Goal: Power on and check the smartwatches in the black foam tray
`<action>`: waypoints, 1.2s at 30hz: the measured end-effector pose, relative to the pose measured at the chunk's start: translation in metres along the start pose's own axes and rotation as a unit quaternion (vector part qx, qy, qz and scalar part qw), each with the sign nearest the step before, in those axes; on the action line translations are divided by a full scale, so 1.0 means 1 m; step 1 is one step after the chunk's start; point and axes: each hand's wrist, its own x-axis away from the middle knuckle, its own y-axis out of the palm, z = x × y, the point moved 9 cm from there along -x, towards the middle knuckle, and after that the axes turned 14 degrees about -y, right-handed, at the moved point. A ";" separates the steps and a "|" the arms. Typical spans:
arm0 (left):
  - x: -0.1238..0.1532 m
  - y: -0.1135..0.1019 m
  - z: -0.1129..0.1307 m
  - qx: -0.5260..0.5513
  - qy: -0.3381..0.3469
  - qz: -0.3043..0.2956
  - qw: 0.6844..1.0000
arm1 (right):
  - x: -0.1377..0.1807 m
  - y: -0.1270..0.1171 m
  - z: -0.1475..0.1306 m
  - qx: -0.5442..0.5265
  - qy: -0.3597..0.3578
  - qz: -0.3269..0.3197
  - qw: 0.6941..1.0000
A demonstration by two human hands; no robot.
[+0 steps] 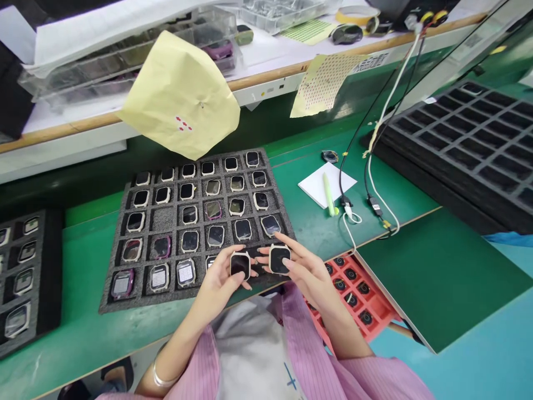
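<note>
My left hand (pixel 225 275) grips a strapless smartwatch (pixel 240 265) with a light case and a dark screen, thumb across its lower face. A similar smartwatch (pixel 279 259) sits in my right hand (pixel 306 265), pinched between thumb and fingers. Both watches are held side by side, faces up, over the near right part of a grey foam tray (pixel 163 219). Rows of watch cases fill most of its pockets; several are purple-rimmed, and a few near ones show lit white screens. My hands cover part of the nearest row.
More watches sit in a foam tray (pixel 50 278) at left. Dark foam trays (pixel 453 133) are stacked at right. A red tray (pixel 381 311) of round dark pieces lies below the table edge. Cables (pixel 370 161) hang beside a white pad (pixel 310 186) and green pen (pixel 328 191). Yellow paper (pixel 183 94) overhangs the shelf.
</note>
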 end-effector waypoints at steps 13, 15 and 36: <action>0.002 -0.004 0.001 -0.142 0.011 0.073 0.987 | -0.005 0.000 0.003 -0.026 0.018 -0.038 0.999; 0.004 -0.001 0.002 -0.142 0.009 0.068 0.987 | -0.005 -0.001 0.004 -0.030 0.016 -0.042 0.999; 0.006 0.002 0.008 -0.168 0.032 0.073 0.983 | -0.008 -0.005 0.001 -0.039 0.000 -0.044 0.998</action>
